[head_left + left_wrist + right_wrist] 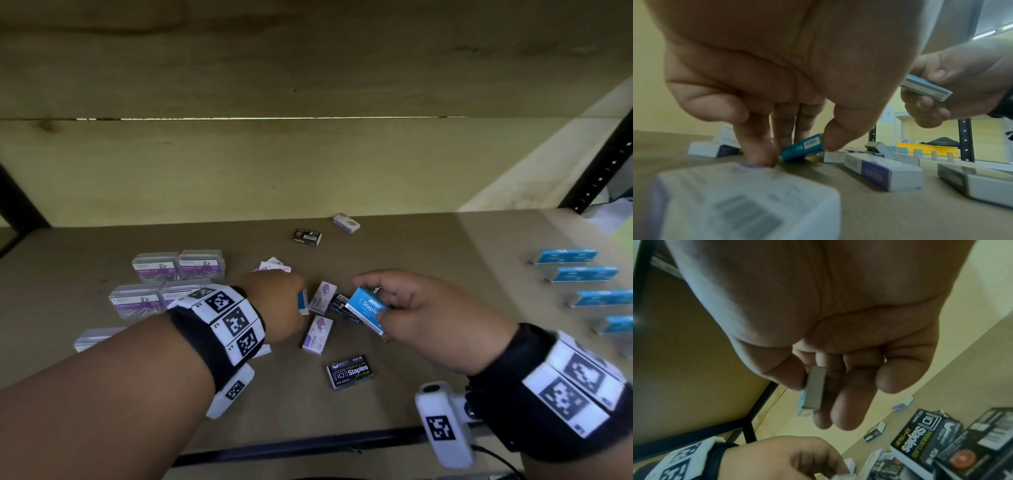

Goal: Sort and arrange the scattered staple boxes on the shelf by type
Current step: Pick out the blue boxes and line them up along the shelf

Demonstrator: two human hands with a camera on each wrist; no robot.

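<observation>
Nearest on the shelf (428, 394) lies a black staple box (350, 371) marked "Staples", flat, label up. Just beyond it a purple-and-white staple box (317, 332) lies flat, with a second purple-and-white box (322, 297) behind it. The right hand (418, 308) is lifted above the shelf, thumb and curled fingers pinching a blue Staples box (365, 309) by its faces; a dark box (342, 305) lies under and just left of it. The left hand (277, 305) reaches down to the shelf, thumb and fingertips closed on a small blue staple box (802, 147) that is tilted up on one edge, touching the surface. Left of that wrist sit clear paper clip cases (178, 267) with purple labels, grouped side by side. Along the right side of the shelf, well apart from the pile, a row of blue boxes (582, 274) stands in line. Farther back lie a black box (307, 237) and, beyond it, another purple-and-white box (346, 223), both near the wooden back wall (308, 164)
</observation>
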